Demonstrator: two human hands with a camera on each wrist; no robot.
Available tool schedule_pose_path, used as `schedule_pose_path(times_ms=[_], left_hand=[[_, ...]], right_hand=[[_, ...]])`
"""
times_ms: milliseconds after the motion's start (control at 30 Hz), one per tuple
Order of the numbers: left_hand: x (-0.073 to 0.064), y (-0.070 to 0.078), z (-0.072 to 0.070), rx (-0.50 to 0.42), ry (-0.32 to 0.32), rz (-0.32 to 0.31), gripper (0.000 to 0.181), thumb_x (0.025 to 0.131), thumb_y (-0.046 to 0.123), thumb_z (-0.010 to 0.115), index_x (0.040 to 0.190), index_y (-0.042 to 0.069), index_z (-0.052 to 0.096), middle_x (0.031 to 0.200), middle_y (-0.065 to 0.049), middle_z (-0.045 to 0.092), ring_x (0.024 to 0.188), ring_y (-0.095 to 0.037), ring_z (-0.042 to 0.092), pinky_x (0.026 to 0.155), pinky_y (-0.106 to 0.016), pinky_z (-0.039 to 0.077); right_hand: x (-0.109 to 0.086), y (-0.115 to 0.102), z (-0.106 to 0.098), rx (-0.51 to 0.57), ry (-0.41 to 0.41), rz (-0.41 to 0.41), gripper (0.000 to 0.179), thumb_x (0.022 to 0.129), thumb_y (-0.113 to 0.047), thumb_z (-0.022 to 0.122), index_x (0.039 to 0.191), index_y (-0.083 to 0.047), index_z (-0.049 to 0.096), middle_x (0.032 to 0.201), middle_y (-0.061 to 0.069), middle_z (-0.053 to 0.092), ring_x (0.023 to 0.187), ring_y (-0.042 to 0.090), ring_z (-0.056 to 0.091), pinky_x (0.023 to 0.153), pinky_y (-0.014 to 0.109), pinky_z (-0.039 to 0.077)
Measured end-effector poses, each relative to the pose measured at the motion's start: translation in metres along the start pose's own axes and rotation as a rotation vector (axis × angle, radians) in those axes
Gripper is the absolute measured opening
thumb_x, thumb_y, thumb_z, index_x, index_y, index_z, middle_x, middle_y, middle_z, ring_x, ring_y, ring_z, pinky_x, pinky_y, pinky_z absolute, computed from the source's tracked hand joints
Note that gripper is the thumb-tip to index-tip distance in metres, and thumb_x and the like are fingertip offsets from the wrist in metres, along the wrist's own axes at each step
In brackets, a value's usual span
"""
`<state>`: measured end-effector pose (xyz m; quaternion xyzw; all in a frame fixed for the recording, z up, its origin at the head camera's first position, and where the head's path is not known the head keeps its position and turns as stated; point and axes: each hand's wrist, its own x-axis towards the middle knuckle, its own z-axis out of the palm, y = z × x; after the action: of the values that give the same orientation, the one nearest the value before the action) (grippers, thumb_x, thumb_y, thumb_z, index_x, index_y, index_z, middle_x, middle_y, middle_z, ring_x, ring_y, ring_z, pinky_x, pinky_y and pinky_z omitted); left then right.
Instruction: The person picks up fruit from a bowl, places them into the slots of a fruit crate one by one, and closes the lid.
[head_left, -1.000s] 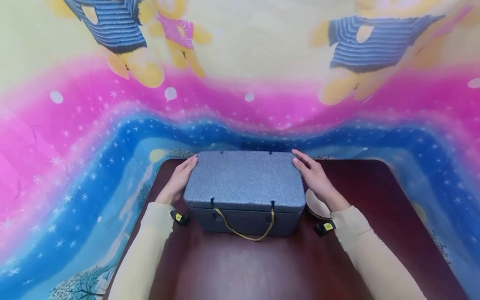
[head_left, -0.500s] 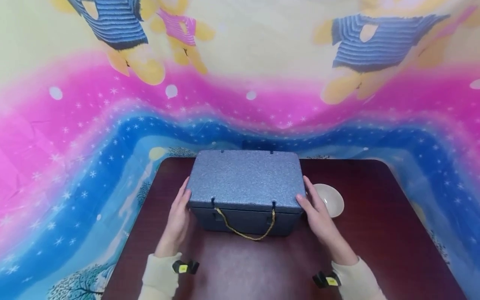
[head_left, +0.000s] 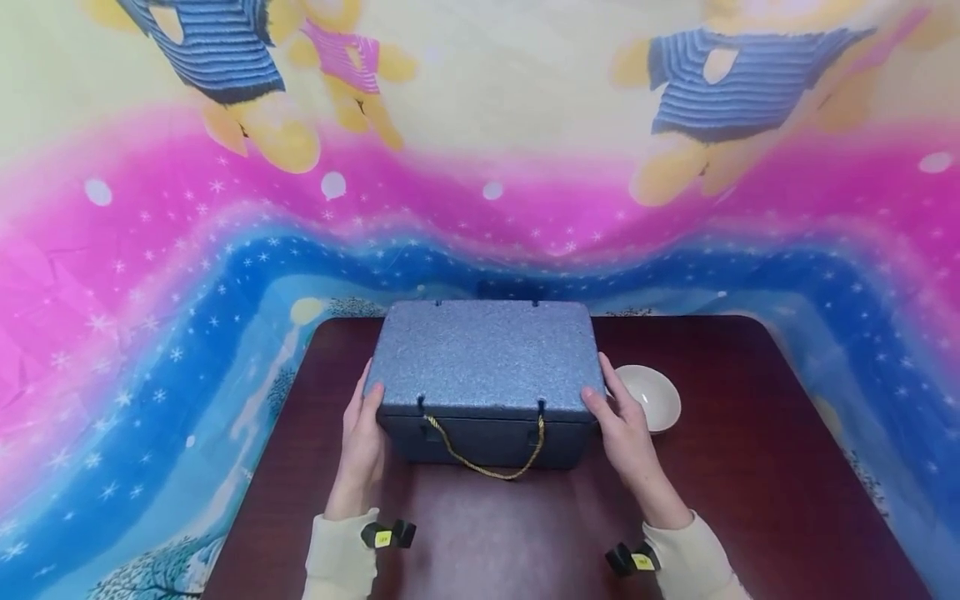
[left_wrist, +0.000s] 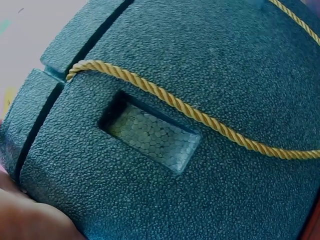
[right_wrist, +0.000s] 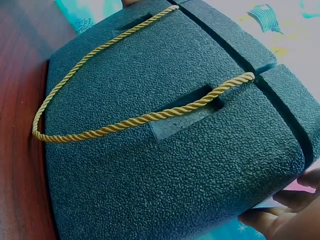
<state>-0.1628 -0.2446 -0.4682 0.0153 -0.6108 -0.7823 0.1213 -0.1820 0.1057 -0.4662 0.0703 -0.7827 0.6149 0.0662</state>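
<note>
A dark grey foam box (head_left: 480,442) with its lid (head_left: 487,354) on stands on the table. A gold rope handle (head_left: 487,471) hangs in a loop across its front. My left hand (head_left: 362,446) holds the lid's left side, thumb at the front left corner; only part of that hand (left_wrist: 30,215) shows in the left wrist view. My right hand (head_left: 628,429) grips the lid's right side, thumb on the front right corner. In the right wrist view, fingers (right_wrist: 295,199) reach along the box's side near the lid seam. Some fingertips are hidden behind the box.
A white bowl (head_left: 656,398) stands just right of the box, close to my right hand. The dark red-brown table (head_left: 750,467) has rounded far corners. A printed cloth (head_left: 480,225) with bears and snowflakes hangs behind and beside the table.
Both hands have slid from the lid's far corners towards me to its front corners, uncovering the bowl. The box stays in place, its lid on.
</note>
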Motion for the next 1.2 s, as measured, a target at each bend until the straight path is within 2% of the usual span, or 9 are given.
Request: schedule_pose_path(times_ms=[200, 400, 500, 600, 767, 867, 967, 1067, 1200], left_hand=[[-0.002, -0.001, 0.000, -0.083, -0.029, 0.007, 0.058, 0.110, 0.019, 0.043, 0.162, 0.008, 0.020, 0.167, -0.010, 0.021, 0.152, -0.022, 0.020, 0.116, -0.024, 0.029], [-0.013, 0.000, 0.001, -0.154, -0.023, -0.005, 0.058, 0.110, 0.014, 0.042, 0.162, 0.010, 0.019, 0.167, -0.008, 0.020, 0.152, -0.019, 0.020, 0.115, -0.023, 0.031], [-0.015, 0.003, 0.000, -0.129, -0.019, -0.003, 0.058, 0.109, 0.015, 0.043, 0.163, 0.015, 0.021, 0.168, -0.004, 0.018, 0.152, -0.017, 0.018, 0.116, -0.024, 0.028], [-0.015, 0.006, -0.001, -0.065, 0.001, -0.010, 0.057, 0.109, 0.018, 0.044, 0.162, 0.021, 0.024, 0.168, 0.001, 0.017, 0.153, -0.015, 0.016, 0.119, -0.027, 0.024], [-0.014, 0.002, -0.001, 0.060, 0.064, 0.004, 0.053, 0.110, 0.027, 0.043, 0.161, 0.027, 0.028, 0.168, 0.004, 0.018, 0.153, -0.017, 0.014, 0.123, -0.040, 0.016], [-0.014, -0.005, -0.001, 0.182, 0.129, 0.049, 0.051, 0.110, 0.032, 0.041, 0.160, 0.026, 0.032, 0.165, 0.001, 0.027, 0.152, -0.020, 0.021, 0.122, -0.049, 0.016], [-0.016, -0.010, -0.001, 0.279, 0.197, 0.081, 0.049, 0.110, 0.033, 0.041, 0.158, 0.021, 0.038, 0.162, -0.002, 0.034, 0.150, -0.021, 0.027, 0.121, -0.048, 0.020], [-0.020, -0.013, -0.004, 0.215, 0.219, 0.060, 0.050, 0.110, 0.035, 0.040, 0.157, 0.016, 0.040, 0.161, -0.004, 0.037, 0.148, -0.020, 0.030, 0.120, -0.040, 0.026], [-0.024, -0.015, -0.012, 0.123, 0.245, 0.016, 0.053, 0.110, 0.039, 0.037, 0.156, 0.012, 0.040, 0.161, -0.005, 0.037, 0.148, -0.021, 0.033, 0.119, -0.036, 0.029]], right_hand=[[-0.003, 0.004, 0.000, 0.061, 0.017, -0.062, 0.061, 0.103, -0.015, 0.058, 0.159, -0.016, 0.033, 0.160, 0.013, 0.035, 0.122, -0.006, 0.052, 0.097, 0.010, 0.040], [-0.010, 0.003, -0.002, 0.083, 0.027, -0.141, 0.061, 0.101, -0.007, 0.061, 0.157, -0.010, 0.037, 0.162, 0.009, 0.034, 0.141, 0.004, 0.038, 0.102, 0.011, 0.039], [-0.013, 0.002, 0.000, 0.088, 0.035, -0.157, 0.060, 0.101, -0.005, 0.060, 0.156, -0.009, 0.037, 0.161, 0.007, 0.035, 0.142, 0.008, 0.038, 0.101, 0.012, 0.039], [-0.013, 0.003, 0.002, 0.073, 0.032, -0.162, 0.060, 0.102, -0.006, 0.059, 0.157, -0.011, 0.037, 0.162, 0.004, 0.035, 0.139, 0.003, 0.040, 0.100, 0.012, 0.041], [-0.009, 0.003, 0.004, 0.078, 0.004, -0.125, 0.060, 0.104, -0.013, 0.057, 0.159, -0.018, 0.034, 0.163, 0.003, 0.032, 0.130, -0.004, 0.048, 0.099, 0.011, 0.041], [-0.009, 0.002, 0.003, 0.086, -0.016, -0.070, 0.060, 0.105, -0.017, 0.057, 0.160, -0.020, 0.032, 0.164, 0.005, 0.030, 0.131, 0.001, 0.049, 0.100, 0.011, 0.040], [-0.012, 0.003, -0.002, 0.037, -0.019, -0.015, 0.058, 0.106, -0.024, 0.055, 0.159, -0.021, 0.034, 0.163, 0.007, 0.032, 0.135, 0.009, 0.047, 0.100, 0.009, 0.037], [-0.013, 0.007, -0.008, -0.006, -0.006, 0.005, 0.053, 0.107, -0.028, 0.052, 0.157, -0.017, 0.039, 0.160, 0.009, 0.038, 0.135, 0.012, 0.047, 0.098, 0.009, 0.039], [-0.012, 0.011, -0.017, 0.029, 0.019, 0.027, 0.049, 0.108, -0.030, 0.048, 0.154, -0.011, 0.044, 0.154, 0.015, 0.045, 0.121, 0.001, 0.057, 0.094, 0.014, 0.048]])
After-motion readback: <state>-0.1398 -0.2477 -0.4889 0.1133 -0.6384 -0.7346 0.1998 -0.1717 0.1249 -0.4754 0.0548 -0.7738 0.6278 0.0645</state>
